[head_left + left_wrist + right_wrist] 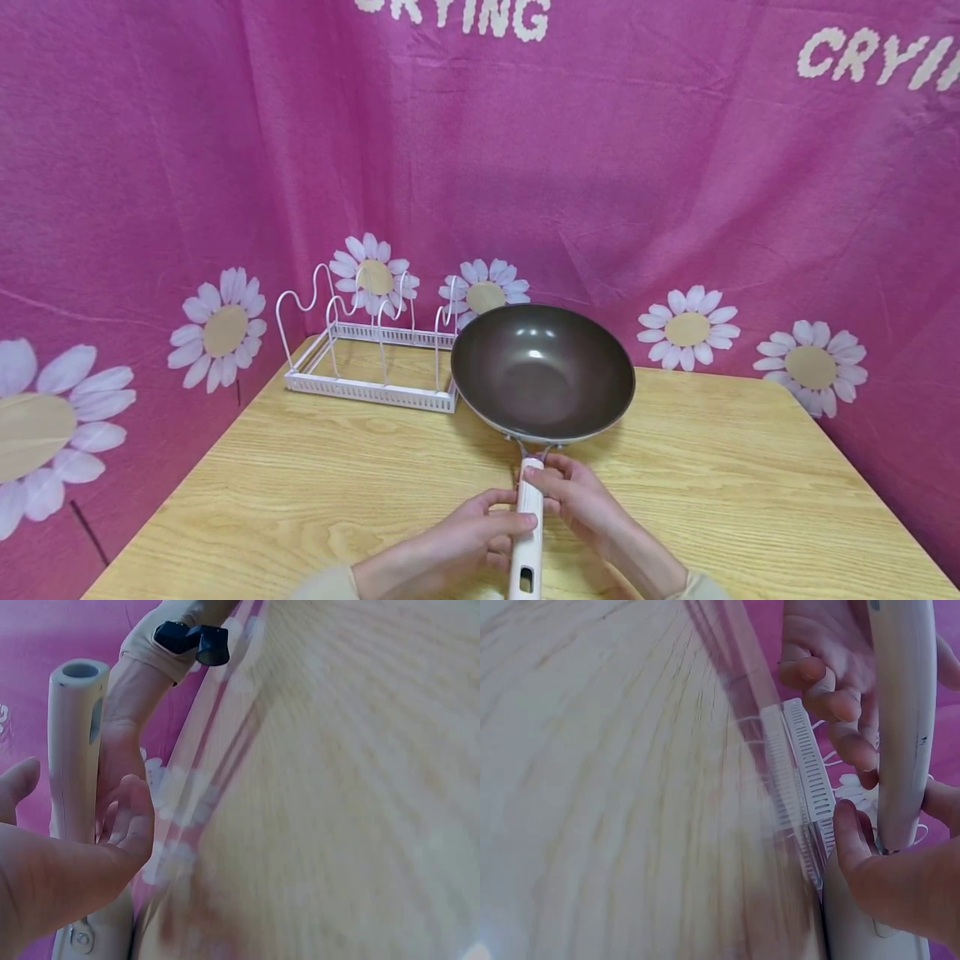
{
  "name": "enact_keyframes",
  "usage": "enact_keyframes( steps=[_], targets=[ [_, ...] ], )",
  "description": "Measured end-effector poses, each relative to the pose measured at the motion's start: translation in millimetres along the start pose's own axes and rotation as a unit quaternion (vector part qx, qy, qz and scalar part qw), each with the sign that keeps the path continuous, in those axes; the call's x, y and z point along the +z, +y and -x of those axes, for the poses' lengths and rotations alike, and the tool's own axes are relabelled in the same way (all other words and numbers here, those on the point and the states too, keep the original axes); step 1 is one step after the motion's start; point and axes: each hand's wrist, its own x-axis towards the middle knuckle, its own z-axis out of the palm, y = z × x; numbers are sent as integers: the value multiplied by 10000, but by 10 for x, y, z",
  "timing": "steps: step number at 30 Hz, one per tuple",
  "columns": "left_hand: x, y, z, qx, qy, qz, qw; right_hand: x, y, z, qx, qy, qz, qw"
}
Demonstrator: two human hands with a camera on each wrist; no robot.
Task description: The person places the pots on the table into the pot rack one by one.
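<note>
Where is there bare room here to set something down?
Bare table lies right of the pan and right hand, and left of the left hand, in front of the rack. It's crowded between, where both hands flank the pan's handle.

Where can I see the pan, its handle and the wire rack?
Pan point(542, 379), head view: inside bottom.
Handle point(73, 754), left wrist view: side of the shaft.
Wire rack point(371, 392), head view: front rail.
</note>
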Motion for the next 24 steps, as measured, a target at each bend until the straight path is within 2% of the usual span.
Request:
enact_keyframes(
  steps=[5,10,19,24],
  targets=[
    [22,-70,-7,-138,-367,448,9982,6,31,20,15,-119,45,9999],
    [32,-125,-18,-221,-659,564,9960,16,90,45,20,-55,53,10000],
    [98,-217,-67,-146,-749,828,9936,64,118,46,31,110,-115,9999],
    [166,-248,-86,-128,-450,784,9958,84,125,49,60,141,-259,9995]
  ],
)
